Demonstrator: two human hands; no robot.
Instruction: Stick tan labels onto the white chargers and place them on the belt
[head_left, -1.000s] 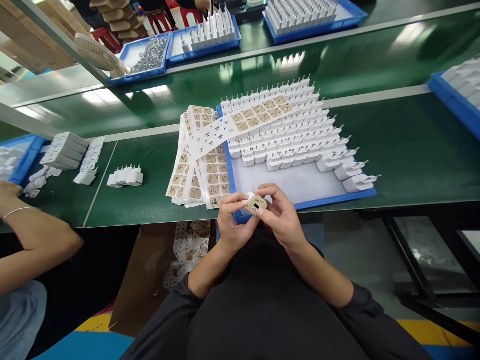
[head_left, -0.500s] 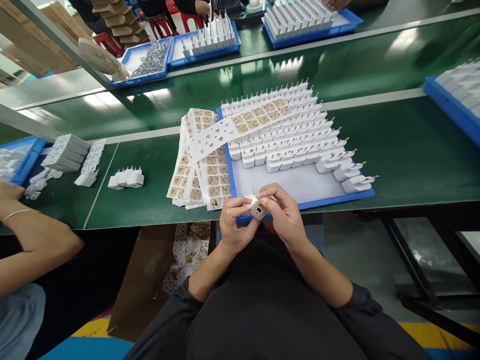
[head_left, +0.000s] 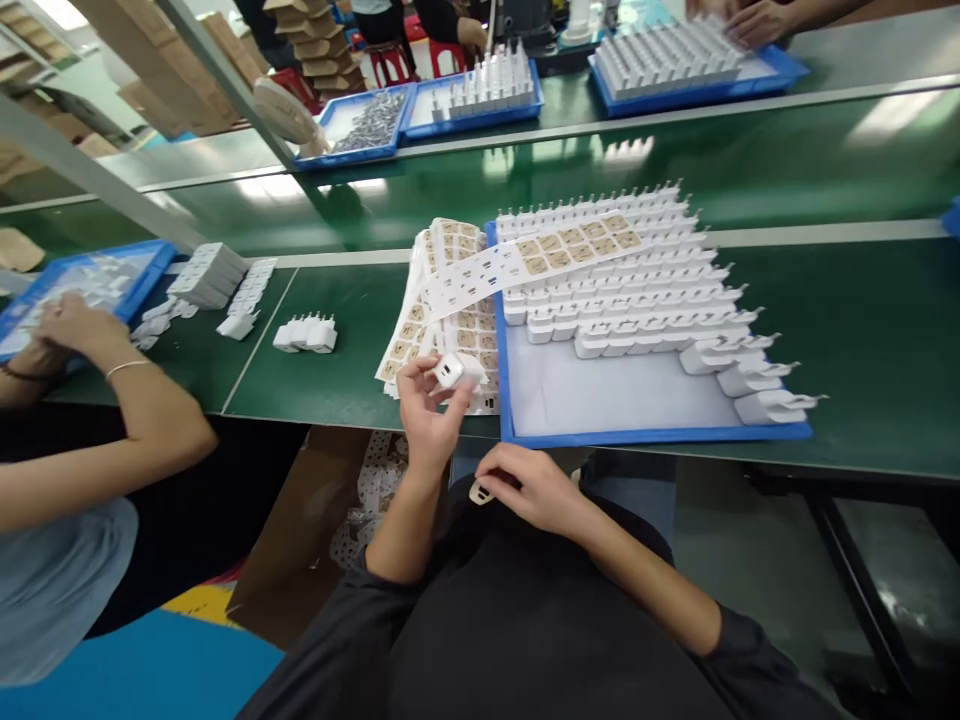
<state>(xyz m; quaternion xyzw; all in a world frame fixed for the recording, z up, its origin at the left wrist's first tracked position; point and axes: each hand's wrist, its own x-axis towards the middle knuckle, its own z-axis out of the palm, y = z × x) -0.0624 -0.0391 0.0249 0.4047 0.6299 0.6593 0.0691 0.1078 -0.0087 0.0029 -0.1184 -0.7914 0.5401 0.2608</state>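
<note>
Between the thumb and fingers of my left hand (head_left: 429,415) is a white charger (head_left: 459,370), its face with dark port slots showing. It is held up in front of the sticker sheets (head_left: 405,335). Lower down, close to my body, my right hand (head_left: 534,485) pinches a tan sticker (head_left: 481,492) with dark port cutouts. The blue tray (head_left: 652,435) lies just beyond, with rows of white plug chargers (head_left: 615,340) standing in it, prongs up. A partly used sticker strip (head_left: 540,258) rests across the sheets and the tray's chargers.
Several chargers (head_left: 305,333) stand left on the green bench, beside stacked white housings (head_left: 210,275). A co-worker's arm (head_left: 112,390) reaches into another blue tray (head_left: 150,290). Beyond the bench are more trays, including one of metal parts (head_left: 375,120). A cardboard box (head_left: 277,545) sits below.
My hands have moved apart. The tan sticker has come off the charger into my right hand, and my left hand has carried the charger up and left. The camera view has shifted.
</note>
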